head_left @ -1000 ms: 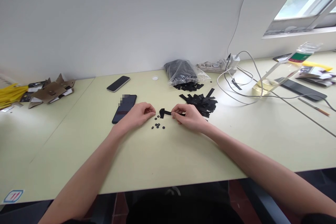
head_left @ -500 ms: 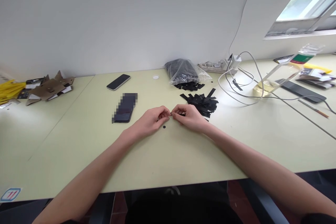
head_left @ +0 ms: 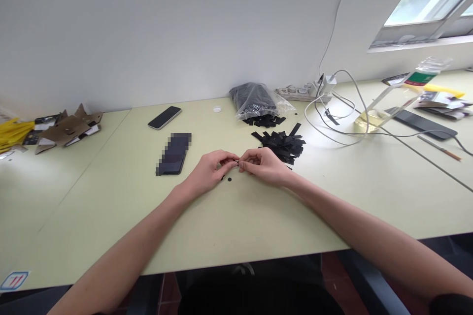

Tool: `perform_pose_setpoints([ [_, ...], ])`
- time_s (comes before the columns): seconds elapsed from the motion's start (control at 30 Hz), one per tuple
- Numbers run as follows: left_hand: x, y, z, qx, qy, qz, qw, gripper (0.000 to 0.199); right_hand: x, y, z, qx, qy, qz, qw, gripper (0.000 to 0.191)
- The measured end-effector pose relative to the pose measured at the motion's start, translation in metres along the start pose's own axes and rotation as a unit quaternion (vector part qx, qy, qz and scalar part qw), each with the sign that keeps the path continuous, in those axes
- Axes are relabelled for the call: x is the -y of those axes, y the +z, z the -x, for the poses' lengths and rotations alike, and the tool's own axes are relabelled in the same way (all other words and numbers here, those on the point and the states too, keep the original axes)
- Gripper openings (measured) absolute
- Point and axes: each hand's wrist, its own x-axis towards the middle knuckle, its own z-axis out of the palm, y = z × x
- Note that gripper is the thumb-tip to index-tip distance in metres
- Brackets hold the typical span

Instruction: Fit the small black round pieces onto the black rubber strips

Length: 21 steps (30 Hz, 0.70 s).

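My left hand [head_left: 213, 167] and my right hand [head_left: 263, 166] meet fingertip to fingertip over the table, both pinched closed. Between their tips a small black piece [head_left: 238, 162] shows, mostly covered by the fingers; I cannot make out its exact shape. A small round black disc [head_left: 229, 179] lies on the table just below my left fingertips. Another dark bit peeks out beside it, under the left hand. Behind my right hand is a loose heap of black strips [head_left: 284, 145].
Beyond the heap sits a clear plastic bag [head_left: 254, 100] of black material. Two phones, one dark [head_left: 176, 153] and one light-edged [head_left: 164, 117], lie left. To the right are a power strip [head_left: 303, 93], tangled white cables [head_left: 334, 141] and a cut plastic bottle [head_left: 373, 120] holding yellowish liquid.
My fingertips have drawn closer together, leaving less of the black piece showing. A second dark bit now shows beside my left hand. The view has shifted slightly.
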Motion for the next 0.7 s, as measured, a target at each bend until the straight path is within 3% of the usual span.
perform_pose_setpoints([
  [0.37,-0.0062,0.0013,0.0011,-0.034,0.022,-0.030,0.999,0.017,0.0079,0.0006,0.0006,-0.004,0.037,-0.115,0.993,0.031],
  [0.7,-0.0073,0.0000,0.0020,-0.016,-0.007,0.008,1.000,0.018,0.0061,-0.0052,0.0028,0.027,0.036,-0.059,0.997,0.032],
])
